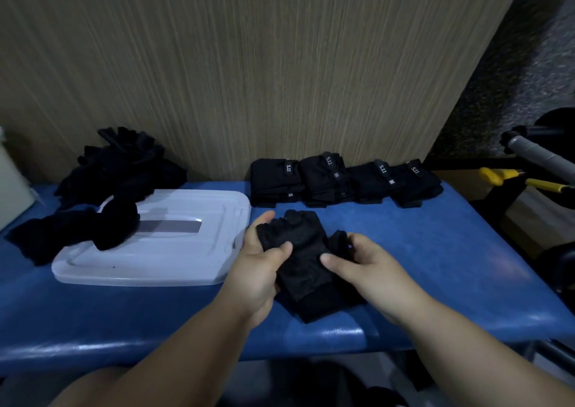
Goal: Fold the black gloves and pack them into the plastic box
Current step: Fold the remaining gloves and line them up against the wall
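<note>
A black fingerless glove [306, 260] lies on the blue padded bench [435, 251] in front of me. My left hand [259, 263] grips its left edge, thumb on top. My right hand [361, 263] pinches its right side with thumb and fingers. The clear plastic box [174, 251] sits to the left with its lid on. A loose glove [93, 226] is draped over its near left corner. A heap of unfolded black gloves [121, 167] lies behind the box. Several folded gloves [342, 179] with white labels stand in a row along the wall.
A wood-grain wall panel [249, 64] rises behind the bench. To the right stand a grey-handled bar [535, 154] and yellow-handled tools [525, 179]. The bench's front edge runs just below my wrists.
</note>
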The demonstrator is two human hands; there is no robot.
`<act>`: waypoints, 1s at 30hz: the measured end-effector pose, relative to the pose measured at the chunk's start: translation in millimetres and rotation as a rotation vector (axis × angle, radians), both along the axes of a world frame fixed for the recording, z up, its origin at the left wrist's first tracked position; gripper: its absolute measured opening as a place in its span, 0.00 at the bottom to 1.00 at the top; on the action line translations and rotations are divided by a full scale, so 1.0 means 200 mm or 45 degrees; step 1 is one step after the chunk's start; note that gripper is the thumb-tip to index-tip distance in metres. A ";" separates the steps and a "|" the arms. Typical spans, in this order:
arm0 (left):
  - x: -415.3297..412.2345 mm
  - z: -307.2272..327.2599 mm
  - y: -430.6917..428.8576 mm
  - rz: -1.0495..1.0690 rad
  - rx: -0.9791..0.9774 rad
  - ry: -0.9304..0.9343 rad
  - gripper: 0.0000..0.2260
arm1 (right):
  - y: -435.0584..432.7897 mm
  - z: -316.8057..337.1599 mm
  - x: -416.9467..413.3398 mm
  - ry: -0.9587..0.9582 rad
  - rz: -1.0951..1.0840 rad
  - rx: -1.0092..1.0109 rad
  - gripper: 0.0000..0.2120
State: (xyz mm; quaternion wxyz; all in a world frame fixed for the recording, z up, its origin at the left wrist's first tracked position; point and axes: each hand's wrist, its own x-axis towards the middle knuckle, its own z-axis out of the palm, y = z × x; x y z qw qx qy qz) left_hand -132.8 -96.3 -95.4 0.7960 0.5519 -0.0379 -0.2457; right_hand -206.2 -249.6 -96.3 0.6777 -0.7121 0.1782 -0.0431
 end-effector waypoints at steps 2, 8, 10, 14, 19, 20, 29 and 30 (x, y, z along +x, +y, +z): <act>0.01 0.00 0.00 0.032 -0.023 0.017 0.22 | 0.00 0.00 0.01 0.006 -0.022 -0.036 0.09; 0.04 -0.02 -0.01 0.071 -0.012 0.035 0.22 | -0.03 -0.02 0.02 0.001 -0.083 -0.159 0.05; 0.05 -0.04 -0.02 0.063 0.052 -0.017 0.23 | -0.04 -0.03 0.02 0.017 -0.110 -0.366 0.08; 0.07 -0.06 -0.01 0.032 0.385 -0.438 0.27 | -0.06 -0.02 -0.01 -0.044 -0.149 -0.749 0.10; 0.08 -0.11 0.02 0.030 1.007 -1.348 0.15 | -0.09 -0.02 -0.03 -0.052 -0.021 -1.192 0.08; 0.07 -0.11 0.02 -0.058 1.042 -1.391 0.12 | -0.10 -0.02 -0.03 -0.083 0.021 -1.249 0.07; 0.06 -0.11 0.05 -0.703 1.527 -1.364 0.24 | -0.11 -0.03 -0.02 -0.036 0.194 -1.105 0.06; 0.06 -0.11 0.05 -0.740 1.520 -1.369 0.24 | -0.12 -0.03 -0.02 -0.020 0.101 -1.048 0.06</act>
